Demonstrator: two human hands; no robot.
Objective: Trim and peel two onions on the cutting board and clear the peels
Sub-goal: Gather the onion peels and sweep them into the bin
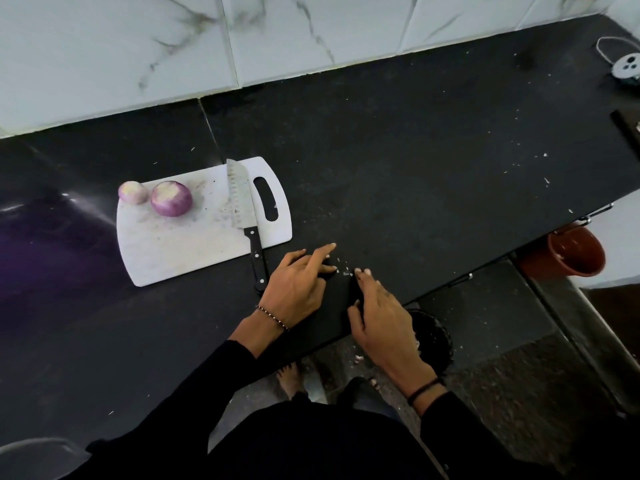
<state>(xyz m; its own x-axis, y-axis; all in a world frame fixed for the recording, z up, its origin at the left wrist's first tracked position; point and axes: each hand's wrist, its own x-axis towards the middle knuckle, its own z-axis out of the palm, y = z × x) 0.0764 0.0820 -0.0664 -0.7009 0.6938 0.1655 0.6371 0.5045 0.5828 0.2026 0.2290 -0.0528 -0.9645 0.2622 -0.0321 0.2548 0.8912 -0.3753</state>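
Two peeled purple onions, a small one (133, 192) and a bigger one (171, 199), sit at the far left of the white cutting board (180, 244). A black-handled knife (242, 202) lies across the board's right side, its handle over the near edge. On the black counter to the right of the board, my left hand (298, 285) lies flat with straight fingers. My right hand (377, 313) rests beside it near the counter's front edge, fingertips on the surface. A few small peel scraps (344, 270) lie between the fingertips of both hands.
A dark bin (433, 337) stands on the floor below the counter's edge, under my right hand. A red-brown bucket (575, 254) sits at the right. Small white flecks (545, 155) dot the counter to the right. A round object with a cord (627, 65) lies far right.
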